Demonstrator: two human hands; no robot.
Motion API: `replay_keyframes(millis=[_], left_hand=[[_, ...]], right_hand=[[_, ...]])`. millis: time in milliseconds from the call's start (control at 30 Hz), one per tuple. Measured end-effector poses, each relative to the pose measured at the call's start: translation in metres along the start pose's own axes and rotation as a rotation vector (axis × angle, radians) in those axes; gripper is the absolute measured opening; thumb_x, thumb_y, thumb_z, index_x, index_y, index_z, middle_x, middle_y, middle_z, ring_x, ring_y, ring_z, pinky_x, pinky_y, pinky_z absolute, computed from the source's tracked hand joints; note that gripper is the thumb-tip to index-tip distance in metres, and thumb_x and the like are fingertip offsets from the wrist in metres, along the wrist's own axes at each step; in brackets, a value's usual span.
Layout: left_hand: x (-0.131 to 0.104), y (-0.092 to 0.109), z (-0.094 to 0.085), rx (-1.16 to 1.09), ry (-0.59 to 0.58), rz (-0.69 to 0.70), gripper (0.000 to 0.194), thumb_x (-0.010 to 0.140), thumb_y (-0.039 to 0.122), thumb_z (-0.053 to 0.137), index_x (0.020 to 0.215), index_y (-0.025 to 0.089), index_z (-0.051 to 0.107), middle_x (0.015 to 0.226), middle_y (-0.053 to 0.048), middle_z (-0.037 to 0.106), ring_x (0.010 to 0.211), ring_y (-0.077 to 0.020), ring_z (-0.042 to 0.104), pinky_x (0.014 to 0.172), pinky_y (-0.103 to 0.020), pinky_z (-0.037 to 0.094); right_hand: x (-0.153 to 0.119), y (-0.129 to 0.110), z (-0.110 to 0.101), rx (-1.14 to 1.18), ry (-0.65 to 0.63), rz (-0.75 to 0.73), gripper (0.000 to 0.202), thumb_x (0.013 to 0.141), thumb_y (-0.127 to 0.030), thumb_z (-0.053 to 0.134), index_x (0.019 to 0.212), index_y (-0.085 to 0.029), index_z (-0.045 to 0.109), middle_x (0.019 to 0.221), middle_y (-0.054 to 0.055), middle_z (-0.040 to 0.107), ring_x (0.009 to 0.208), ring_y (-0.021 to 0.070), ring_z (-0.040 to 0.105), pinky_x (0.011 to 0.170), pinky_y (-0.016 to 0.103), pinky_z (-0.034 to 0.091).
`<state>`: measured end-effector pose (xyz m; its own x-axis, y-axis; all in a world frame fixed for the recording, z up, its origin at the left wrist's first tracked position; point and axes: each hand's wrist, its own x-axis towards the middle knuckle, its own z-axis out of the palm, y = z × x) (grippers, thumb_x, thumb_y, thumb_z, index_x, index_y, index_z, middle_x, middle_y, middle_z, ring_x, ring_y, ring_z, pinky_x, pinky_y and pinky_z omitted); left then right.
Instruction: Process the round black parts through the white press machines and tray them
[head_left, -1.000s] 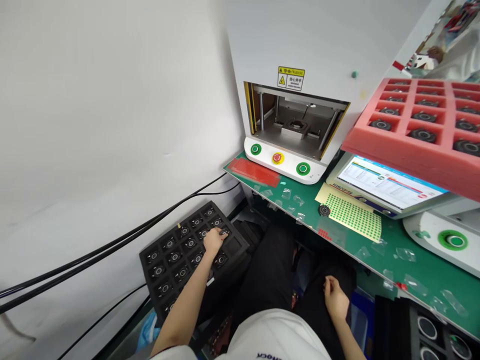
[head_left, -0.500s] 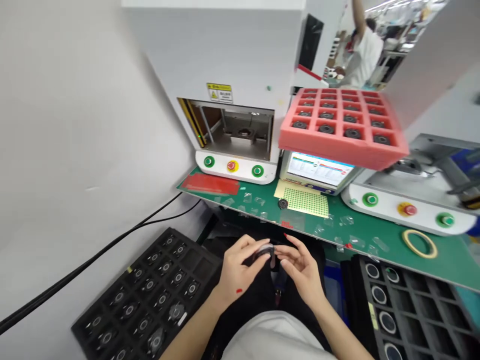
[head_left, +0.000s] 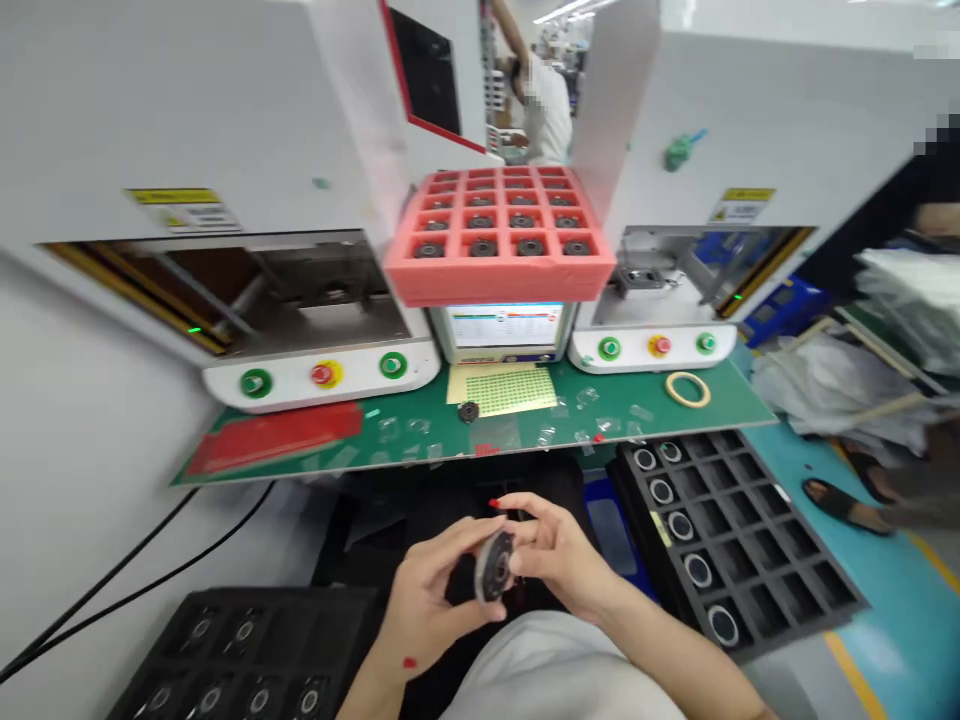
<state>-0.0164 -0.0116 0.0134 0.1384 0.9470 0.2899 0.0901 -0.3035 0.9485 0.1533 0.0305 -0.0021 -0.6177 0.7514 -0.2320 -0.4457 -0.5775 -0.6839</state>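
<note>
My left hand (head_left: 439,590) holds a round black part (head_left: 495,566) on edge between thumb and fingers, above my lap. The part has a pale, clear-looking rim and a ringed face turned to the right. My right hand (head_left: 551,550) is at the same part, its thumb and curled fingers closed against the ringed face. A small red piece (head_left: 494,503) sits on the raised right index fingertip. Another red piece (head_left: 409,663) sticks near my left wrist. My fingers hide some of the part's edge.
A pink foam tray (head_left: 499,282) of round parts rests over a monitor (head_left: 504,328) between two machines. The green bench (head_left: 420,425) bears red sheets (head_left: 281,437), a sticker sheet (head_left: 510,390), a black part (head_left: 469,411) and a tape roll (head_left: 687,390). Black trays (head_left: 750,540) (head_left: 281,625) flank me.
The view has swung right, showing more of the right machine and floor. My hands have come closer together on the round part, whose ringed face now shows.
</note>
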Motion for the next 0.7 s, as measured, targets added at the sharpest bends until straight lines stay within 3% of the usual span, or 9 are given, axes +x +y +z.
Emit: replay_keyframes(millis=[133,200,300,433,567,700], left_hand=[[-0.004,-0.003,0.005,0.037,0.286,-0.169,0.047,0.063,0.038,0.085,0.105,0.026,0.069,0.101,-0.005,0.074,0.091,-0.0205,0.072,0.083,-0.024,0.059],[-0.005,-0.001,0.009,0.087,0.354,-0.190,0.044,0.064,0.035,0.084,0.103,0.023,0.069,0.100,-0.006,0.074,0.095,-0.0221,0.071,0.088,-0.028,0.059],[-0.003,0.004,0.019,0.121,0.355,-0.144,0.041,0.067,0.027,0.082,0.105,0.020,0.068,0.103,-0.008,0.073,0.094,-0.0242,0.071,0.086,-0.035,0.061],[0.002,0.010,0.029,0.153,0.311,-0.073,0.040,0.067,0.020,0.082,0.105,0.020,0.068,0.106,-0.008,0.073,0.090,-0.0222,0.072,0.078,-0.033,0.064],[0.006,0.013,0.028,0.251,0.201,0.037,0.043,0.068,0.017,0.082,0.108,0.022,0.068,0.106,-0.007,0.073,0.090,-0.0212,0.072,0.077,-0.031,0.063],[0.005,0.016,0.025,0.290,0.177,0.091,0.048,0.066,0.014,0.083,0.110,0.023,0.068,0.106,-0.006,0.073,0.092,-0.0205,0.071,0.079,-0.030,0.062]], right_hand=[[0.006,-0.003,-0.001,-0.011,0.138,-0.134,0.042,0.058,-0.028,0.088,0.092,-0.016,0.066,0.068,0.000,0.071,0.058,0.0110,0.064,0.058,0.024,0.051],[0.003,-0.009,-0.001,-0.049,0.244,-0.255,0.029,0.058,-0.026,0.088,0.076,-0.016,0.068,0.071,-0.001,0.069,0.061,0.0093,0.061,0.059,0.022,0.050],[-0.009,-0.022,0.003,-0.094,0.253,-0.313,0.020,0.058,-0.024,0.088,0.062,-0.017,0.069,0.068,-0.003,0.063,0.058,0.0079,0.056,0.057,0.022,0.047],[-0.027,-0.031,0.011,-0.117,0.159,-0.257,0.014,0.065,-0.025,0.084,0.066,-0.018,0.072,0.072,-0.001,0.062,0.064,0.0102,0.057,0.061,0.024,0.049],[-0.032,-0.031,0.016,-0.112,0.080,-0.202,0.011,0.071,-0.025,0.081,0.068,-0.019,0.072,0.073,-0.001,0.060,0.066,0.0111,0.058,0.066,0.026,0.049],[-0.031,-0.026,0.018,-0.091,0.053,-0.147,0.013,0.073,-0.026,0.079,0.067,-0.018,0.071,0.068,-0.001,0.060,0.062,0.0109,0.056,0.062,0.026,0.047]])
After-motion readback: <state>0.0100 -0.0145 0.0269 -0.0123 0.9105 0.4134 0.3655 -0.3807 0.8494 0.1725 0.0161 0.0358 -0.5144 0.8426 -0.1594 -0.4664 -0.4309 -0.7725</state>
